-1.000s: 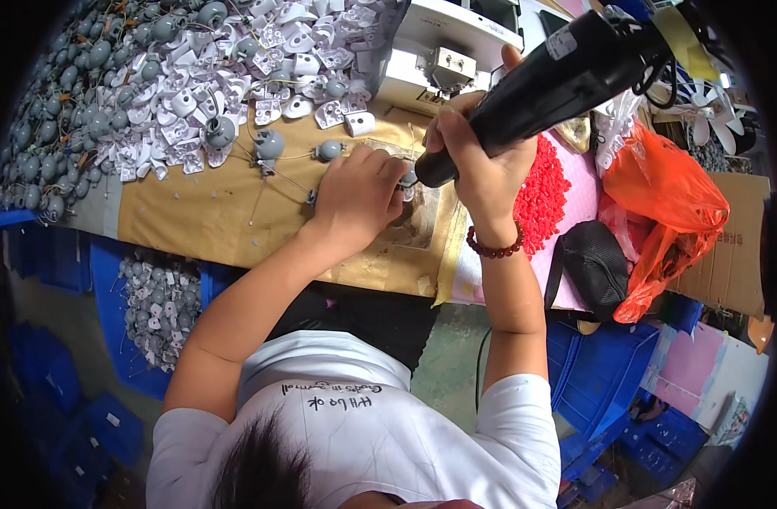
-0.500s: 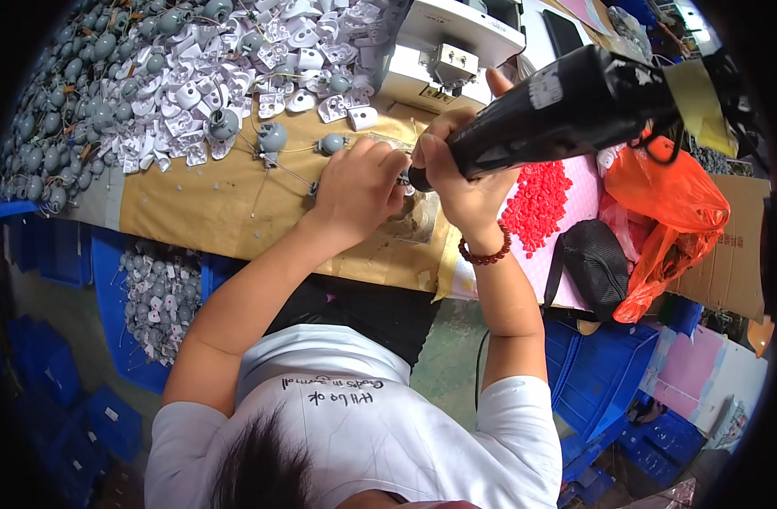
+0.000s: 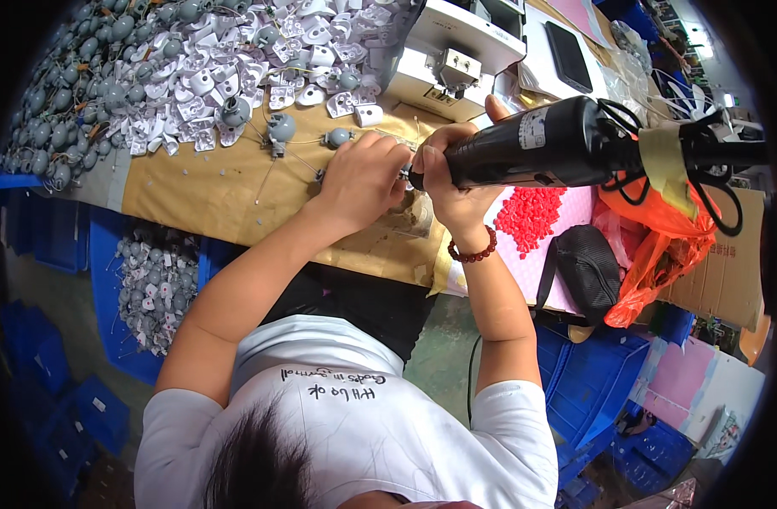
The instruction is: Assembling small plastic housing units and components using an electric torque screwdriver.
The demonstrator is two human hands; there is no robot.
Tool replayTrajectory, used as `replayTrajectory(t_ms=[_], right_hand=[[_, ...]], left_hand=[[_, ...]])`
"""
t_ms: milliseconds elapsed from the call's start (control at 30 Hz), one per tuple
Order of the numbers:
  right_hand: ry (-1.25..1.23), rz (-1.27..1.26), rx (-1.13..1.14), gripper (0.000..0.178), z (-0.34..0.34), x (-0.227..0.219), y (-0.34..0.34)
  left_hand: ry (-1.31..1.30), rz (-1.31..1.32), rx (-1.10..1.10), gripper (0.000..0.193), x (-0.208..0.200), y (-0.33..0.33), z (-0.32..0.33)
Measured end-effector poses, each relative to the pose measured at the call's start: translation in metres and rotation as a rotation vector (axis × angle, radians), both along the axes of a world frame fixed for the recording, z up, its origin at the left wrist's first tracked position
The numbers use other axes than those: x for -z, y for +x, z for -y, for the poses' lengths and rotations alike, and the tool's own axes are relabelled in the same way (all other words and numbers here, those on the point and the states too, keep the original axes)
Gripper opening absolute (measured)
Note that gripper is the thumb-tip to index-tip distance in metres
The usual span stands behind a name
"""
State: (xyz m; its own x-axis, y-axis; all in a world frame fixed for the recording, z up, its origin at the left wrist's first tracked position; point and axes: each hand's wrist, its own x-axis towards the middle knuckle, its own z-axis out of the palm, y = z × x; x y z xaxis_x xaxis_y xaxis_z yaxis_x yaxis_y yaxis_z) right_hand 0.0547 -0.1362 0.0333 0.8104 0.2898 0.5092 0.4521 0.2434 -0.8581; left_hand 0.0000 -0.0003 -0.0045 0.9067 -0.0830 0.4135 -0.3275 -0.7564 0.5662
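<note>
My right hand [image 3: 452, 187] is wrapped round a thick black electric screwdriver [image 3: 524, 146], tilted so that its narrow end points left toward my other hand. My left hand [image 3: 361, 180] is closed with its fingers curled at that end. What it pinches is mostly hidden under the fingers; only a small dark and light bit shows between the hands. Beside my left hand lie a grey ball-shaped part [image 3: 336, 137] and a larger grey ball-shaped part [image 3: 281, 128], both with thin wires. Beneath the hands is a brown paper-covered tabletop [image 3: 210, 208].
White plastic shells [image 3: 193, 109] and grey balls [image 3: 45, 127] are heaped at the far left. A white metal device [image 3: 439, 81] stands ahead. Red small pieces [image 3: 528, 222], a black pouch [image 3: 585, 270] and an orange bag [image 3: 660, 246] lie right. A blue bin [image 3: 134, 360] sits below the table.
The screwdriver's back end has swung down and toward me, levelling the tool. Its tip stays between my hands. The whole view has shifted slightly.
</note>
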Motion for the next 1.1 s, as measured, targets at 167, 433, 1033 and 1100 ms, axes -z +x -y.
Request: replayTrajectory(t_ms=[167, 433, 1033, 1100], right_hand=[[0.003, -0.084, 0.046, 0.029, 0.003, -0.015, 0.008], [-0.082, -0.251, 0.407, 0.022, 0.074, 0.011, 0.117], [-0.201, -0.493, -0.411, 0.022, 0.02, -0.036, 0.013], [-0.281, -0.496, -0.568, 0.027, 0.031, -0.033, 0.008]], left_hand=[[-0.008, -0.091, -0.024, 0.03, -0.003, -0.001, 0.0], [-0.048, -0.086, -0.011, 0.033, -0.001, -0.013, 0.003], [-0.523, -0.354, 0.217, 0.037, -0.09, -0.08, -0.052], [-0.395, -0.394, 0.309, 0.038, -0.095, -0.11, -0.096]])
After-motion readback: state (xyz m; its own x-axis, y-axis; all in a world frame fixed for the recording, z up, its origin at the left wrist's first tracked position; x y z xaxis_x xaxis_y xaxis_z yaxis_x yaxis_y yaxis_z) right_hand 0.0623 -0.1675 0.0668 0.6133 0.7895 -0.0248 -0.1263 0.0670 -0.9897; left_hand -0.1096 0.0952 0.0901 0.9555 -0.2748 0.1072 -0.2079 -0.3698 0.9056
